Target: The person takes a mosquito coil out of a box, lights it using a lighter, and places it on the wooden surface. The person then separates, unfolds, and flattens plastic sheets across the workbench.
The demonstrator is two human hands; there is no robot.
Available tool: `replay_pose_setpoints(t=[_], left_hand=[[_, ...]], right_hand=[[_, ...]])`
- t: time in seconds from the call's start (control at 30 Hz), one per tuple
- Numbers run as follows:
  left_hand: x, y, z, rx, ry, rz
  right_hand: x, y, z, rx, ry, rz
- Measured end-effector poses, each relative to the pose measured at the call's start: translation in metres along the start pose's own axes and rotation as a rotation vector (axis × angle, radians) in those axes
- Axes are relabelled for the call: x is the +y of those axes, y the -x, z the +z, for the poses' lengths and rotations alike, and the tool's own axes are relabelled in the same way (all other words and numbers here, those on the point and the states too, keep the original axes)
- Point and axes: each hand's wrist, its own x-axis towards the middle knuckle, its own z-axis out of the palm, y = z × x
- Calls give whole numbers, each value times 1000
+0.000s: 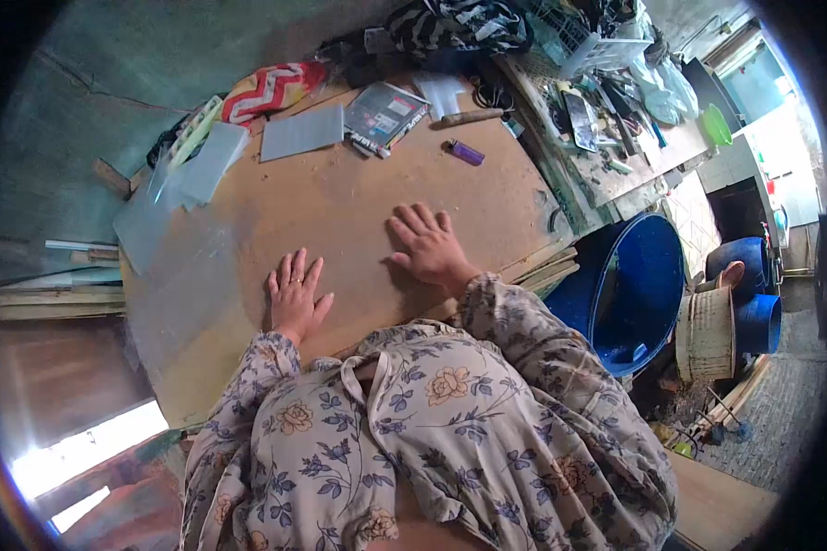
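Observation:
Both palms rest on a brown wooden table (326,207). My left hand (296,298) lies flat near the front edge, fingers apart, a ring on one finger, holding nothing. Farther right and a little higher, my right hand (429,246) is spread on the wood, also holding nothing. Beyond it lies a purple lighter (467,152), with a wooden stick (471,118) behind. A dark printed packet (386,118) sits at the back beside a stack of translucent sheets (302,133). More clear sheets (213,163) lie at the left edge.
A red and yellow cloth (271,92) lies at the back. On the right, a side bench (616,179) holds tools, a phone-like object (580,119) and plastic bags. Below it stand a large blue barrel (640,289) and a whitish bucket (706,335).

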Motion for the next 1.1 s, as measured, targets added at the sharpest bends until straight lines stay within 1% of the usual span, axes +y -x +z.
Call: replay_pose_setpoints(t=[0.07,0.2,0.27,0.3,0.33,0.4,0.43,0.5,0.57,0.6,0.63,0.67,0.7,0.73,0.8,0.83,0.9,1.0,1.07,1.1], left_hand=[[-1,-2,-2,2,6,6],[-2,-4,-4,-9,20,4],[-5,-4,-1,2,14,3],[-5,-4,0,2,10,16],[-6,-5,1,-3,10,2],[-4,-7,-2,-13,9,-16],[-5,-8,-2,-17,7,-31],[-7,-9,-1,-28,22,-17],[-7,-9,-1,-42,13,-27],[-7,-9,-2,-51,9,-21],[-7,-9,-4,-45,8,-25],[-6,-9,-6,-46,6,-39],[-7,-10,-7,-54,18,-35],[-7,-10,-8,-62,31,-31],[-6,-9,-8,-76,5,-48],[-6,-9,-8,-86,-12,-46],[-6,-9,-8,-96,-25,-52],[-6,-7,-7,-85,-40,-50],[-7,-7,-8,-85,-24,-40],[-7,-6,-6,-82,-27,-40]], right_hand=[[25,6,-8,-5,47,100],[58,8,-9,27,69,105],[70,-2,-12,6,143,256],[78,-11,-20,129,191,233],[87,-26,-24,122,185,222],[102,-62,-31,233,-10,198],[101,-79,-33,226,-19,187],[81,-115,-33,62,-357,63],[60,-147,-11,-192,-260,-12],[52,-159,4,-197,-266,-27],[46,-168,21,-156,-196,-38],[33,-174,23,-112,-125,-48],[22,-174,17,-102,-14,-133],[16,-175,20,-104,-18,-146],[6,-177,26,-19,19,-177],[3,-181,26,-19,16,-186],[1,-191,26,-197,53,-187],[6,-207,42,-207,133,-189],[11,-202,42,-90,84,-247],[9,-201,42,-66,31,-219]])
